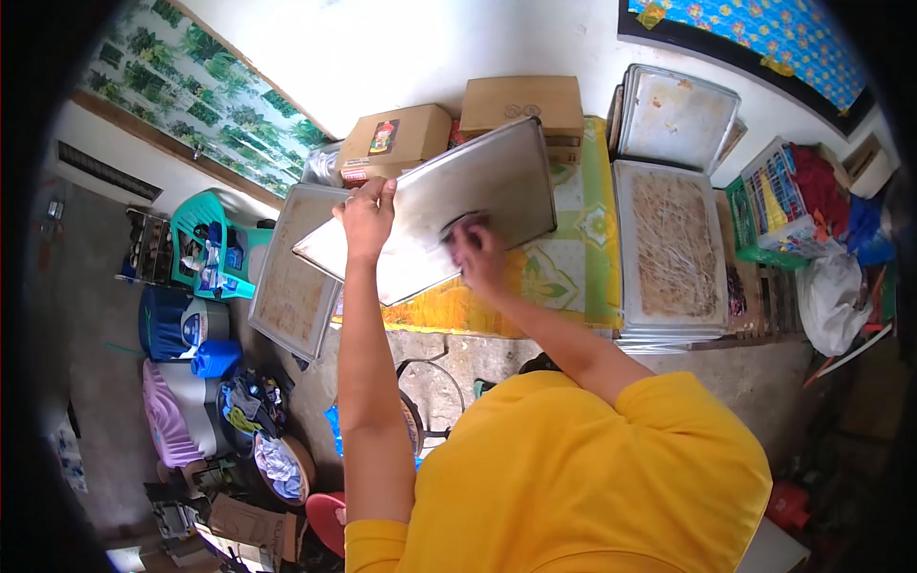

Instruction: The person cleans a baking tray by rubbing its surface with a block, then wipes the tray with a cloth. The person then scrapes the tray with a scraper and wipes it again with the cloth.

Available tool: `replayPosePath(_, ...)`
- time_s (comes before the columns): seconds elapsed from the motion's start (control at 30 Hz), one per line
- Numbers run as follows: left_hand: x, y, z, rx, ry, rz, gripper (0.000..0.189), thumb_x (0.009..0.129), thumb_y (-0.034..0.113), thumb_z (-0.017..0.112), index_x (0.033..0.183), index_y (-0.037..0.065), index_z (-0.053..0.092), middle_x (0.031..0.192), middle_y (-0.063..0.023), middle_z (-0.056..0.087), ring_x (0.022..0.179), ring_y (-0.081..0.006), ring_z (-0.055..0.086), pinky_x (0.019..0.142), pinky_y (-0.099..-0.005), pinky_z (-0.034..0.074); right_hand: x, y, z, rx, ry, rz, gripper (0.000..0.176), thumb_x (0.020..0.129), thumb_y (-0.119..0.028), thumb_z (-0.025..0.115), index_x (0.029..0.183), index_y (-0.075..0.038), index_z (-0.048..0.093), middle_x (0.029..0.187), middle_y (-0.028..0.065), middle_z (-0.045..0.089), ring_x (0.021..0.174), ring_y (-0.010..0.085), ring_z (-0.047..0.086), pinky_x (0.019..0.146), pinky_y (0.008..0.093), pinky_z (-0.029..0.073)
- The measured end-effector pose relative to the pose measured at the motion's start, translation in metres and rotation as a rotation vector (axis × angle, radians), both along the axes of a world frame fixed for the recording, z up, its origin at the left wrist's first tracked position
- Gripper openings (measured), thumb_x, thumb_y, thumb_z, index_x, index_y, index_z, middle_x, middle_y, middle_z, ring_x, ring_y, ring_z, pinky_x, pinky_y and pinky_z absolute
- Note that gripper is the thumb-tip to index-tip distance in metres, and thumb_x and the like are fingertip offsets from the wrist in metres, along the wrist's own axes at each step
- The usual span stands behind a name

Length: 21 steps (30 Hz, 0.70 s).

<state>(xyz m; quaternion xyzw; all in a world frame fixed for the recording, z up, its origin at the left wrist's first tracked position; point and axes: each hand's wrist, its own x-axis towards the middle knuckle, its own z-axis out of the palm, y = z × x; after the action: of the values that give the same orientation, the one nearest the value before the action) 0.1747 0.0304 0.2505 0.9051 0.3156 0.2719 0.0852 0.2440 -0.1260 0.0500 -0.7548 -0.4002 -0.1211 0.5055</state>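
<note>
My left hand is closed on the upper left edge of a flat metal baking tray, which it holds tilted over the table. My right hand is blurred by motion and presses a dark, reddish rag to the tray's surface near its middle. The rag's exact shape is smeared. Below the tray, a yellow, green and white patterned tablecloth covers the table. Another tray with a brown-stained surface lies just left of the held one.
A stack of trays with a scratched brown top tray stands at right, with a pale tray leaning behind it. Cardboard boxes line the wall. Plastic crates sit far right; a green chair with items stands left.
</note>
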Motion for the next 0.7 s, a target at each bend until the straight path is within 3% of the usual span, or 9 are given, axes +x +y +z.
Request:
replayPosePath(0.13,-0.002,-0.002,0.003,-0.032,0.010,-0.014,0.029,0.096,0.041,0.052,0.090,0.018,0.068,0.082,-0.0098,0.068,0.090,-0.0282,0.063,0.090,-0.0503,0.032,0.050,0.021,0.053,0.235,-0.032,-0.333,0.066,0.080,-0.010,0.063,0.143,-0.012,0.045,0.124,0.0213,0.050,0.105,0.0412,0.049,0.089,0.0495,0.041)
replayPosePath(0.23,-0.002,-0.001,0.008,-0.057,0.061,0.001,0.037,0.096,0.047,0.047,0.095,0.017,0.070,0.086,-0.0115,0.070,0.094,-0.0300,0.064,0.091,-0.0518,0.031,0.015,0.047,0.088,0.222,-0.026,-0.223,0.066,0.079,-0.006,0.062,0.142,-0.008,0.044,0.121,0.0200,0.051,0.103,0.0424,0.050,0.088,0.0524,0.040)
replayPosePath(0.27,-0.002,-0.002,0.009,-0.068,0.071,0.012,0.036,0.096,0.047,0.048,0.095,0.017,0.069,0.087,-0.0112,0.070,0.093,-0.0308,0.065,0.091,-0.0511,0.032,0.003,0.056,0.093,0.150,0.013,-0.021,0.062,0.077,-0.007,0.060,0.138,-0.010,0.049,0.118,0.0146,0.053,0.098,0.0406,0.052,0.083,0.0504,0.040)
replayPosePath(0.33,-0.002,-0.006,0.012,-0.091,0.095,0.033,0.035,0.096,0.046,0.049,0.094,0.017,0.068,0.087,-0.0105,0.071,0.091,-0.0323,0.065,0.090,-0.0496,0.033,-0.040,0.074,0.079,-0.059,-0.377,-0.145,0.056,0.080,-0.019,0.057,0.135,-0.019,0.052,0.117,0.0038,0.053,0.094,0.0295,0.051,0.078,0.0424,0.040)
replayPosePath(0.4,0.001,-0.003,0.006,-0.007,0.136,0.069,0.033,0.096,0.045,0.049,0.093,0.017,0.068,0.087,-0.0105,0.071,0.086,-0.0331,0.067,0.085,-0.0514,0.037,-0.058,0.081,0.055,-0.172,-0.710,0.051,0.038,0.081,-0.024,0.057,0.118,-0.017,0.062,0.119,0.0044,0.052,0.097,0.0270,0.050,0.082,0.0450,0.039)
replayPosePath(0.5,0.003,-0.002,0.008,0.048,0.167,0.086,0.032,0.096,0.044,0.050,0.094,0.018,0.068,0.082,-0.0096,0.071,0.080,-0.0324,0.068,0.081,-0.0528,0.040,-0.068,0.074,-0.003,-0.656,-1.088,0.371,0.052,0.087,-0.029,0.049,0.140,-0.028,0.049,0.145,-0.0070,0.041,0.110,0.0238,0.046,0.089,0.0461,0.037)
replayPosePath(0.53,0.002,-0.003,0.005,0.096,0.144,0.087,0.031,0.096,0.043,0.050,0.094,0.018,0.069,0.082,-0.0096,0.071,0.080,-0.0315,0.068,0.080,-0.0527,0.040,-0.071,0.082,-0.050,-0.604,-1.034,0.425,0.055,0.088,-0.028,0.047,0.144,-0.028,0.044,0.147,-0.0098,0.038,0.114,0.0242,0.044,0.091,0.0459,0.036)
replayPosePath(0.6,-0.001,-0.008,0.004,0.101,0.096,0.077,0.031,0.096,0.043,0.051,0.094,0.018,0.069,0.083,-0.0097,0.071,0.079,-0.0309,0.068,0.081,-0.0527,0.040,-0.073,0.081,-0.052,-0.485,-0.890,0.408,0.051,0.089,-0.027,0.047,0.140,-0.027,0.049,0.147,-0.0102,0.037,0.114,0.0252,0.045,0.093,0.0464,0.037)
replayPosePath(0.7,-0.003,-0.013,0.003,0.136,0.043,0.053,0.030,0.097,0.040,0.050,0.093,0.017,0.069,0.082,-0.0094,0.070,0.084,-0.0296,0.067,0.083,-0.0521,0.038,-0.070,0.102,0.038,-0.250,-0.581,0.435,0.050,0.088,-0.022,0.048,0.139,-0.025,0.050,0.145,-0.0013,0.040,0.116,0.0286,0.045,0.093,0.0466,0.039)
